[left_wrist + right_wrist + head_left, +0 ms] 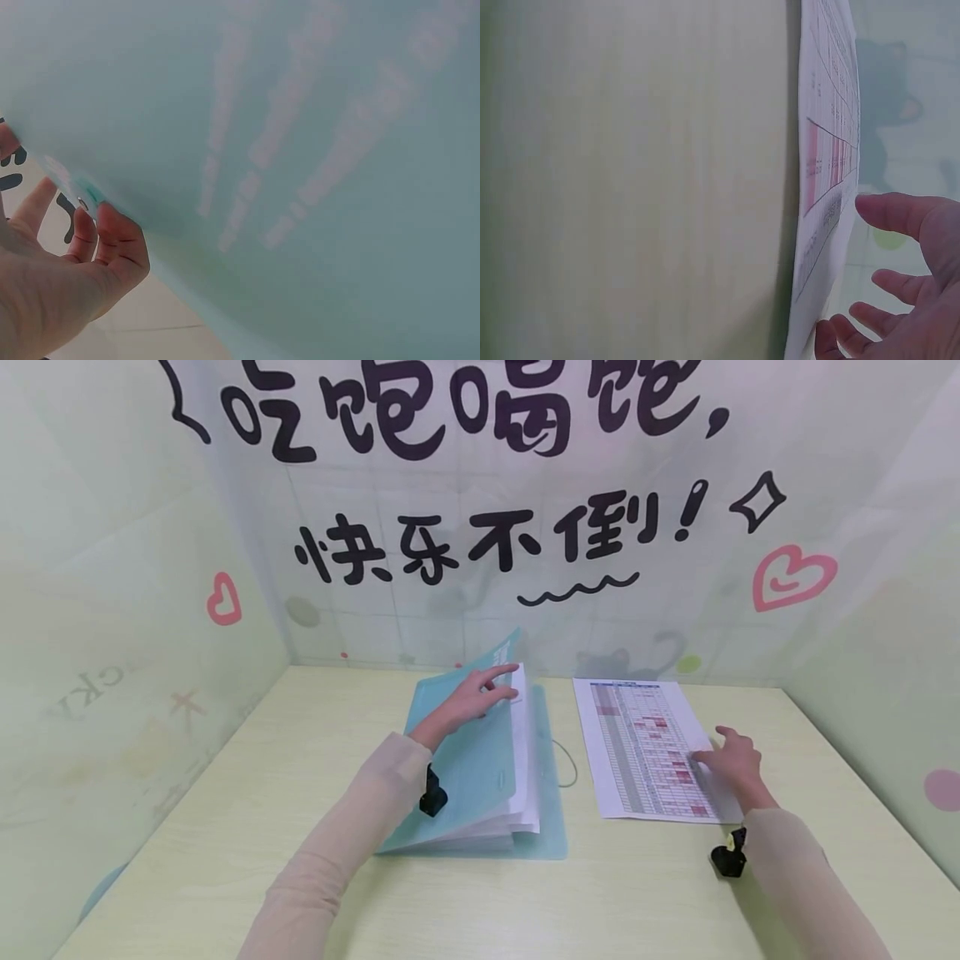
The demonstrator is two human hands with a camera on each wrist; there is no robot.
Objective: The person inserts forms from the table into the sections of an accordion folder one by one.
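A light-blue folder (472,764) lies on the table with its front cover raised at a slant and a stack of white papers (527,777) inside. My left hand (468,697) is at the cover's upper free edge; the left wrist view shows bent fingers pinching that edge beside a small label (82,199). To the right lies a printed sheet (637,752) with a table of grey and red cells. Over its right edge is my right hand (733,760), thumb toward the print and fingers loosely spread, with the sheet (821,195) passing close by them.
The pale wooden table (585,893) meets a fabric backdrop (420,627) with black lettering behind the folder and sheet. Similar fabric hangs at both sides. A thin elastic loop (572,764) sticks out from the folder's right side. Black wrist cameras (729,857) are worn under both forearms.
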